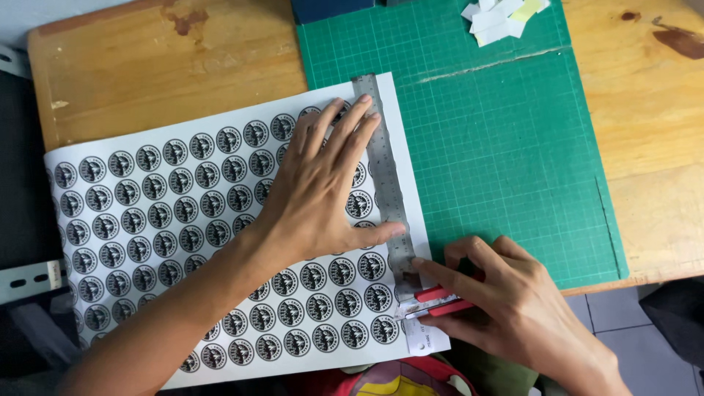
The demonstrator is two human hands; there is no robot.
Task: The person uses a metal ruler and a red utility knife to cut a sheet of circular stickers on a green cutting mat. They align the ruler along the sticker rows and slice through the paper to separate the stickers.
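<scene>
The left hand [323, 191] lies flat, fingers spread, pressing a steel ruler [385, 176] onto a sheet of round black-and-white stickers [169, 213], while just beside its thumb the right hand [513, 301] closes on a red utility knife [436, 301] at the ruler's near end, over the green cutting mat [499, 139].

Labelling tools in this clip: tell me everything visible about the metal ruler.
The metal ruler is a long, narrow, dull grey strip that looks like steel, with fine graduation marks along its edges. It lies flat, nearly vertical in view, near the right edge of the sticker sheet, over the green cutting mat. The left hand presses it down with fingertips and thumb. Its near end meets the red cutter held by the right hand.
</scene>
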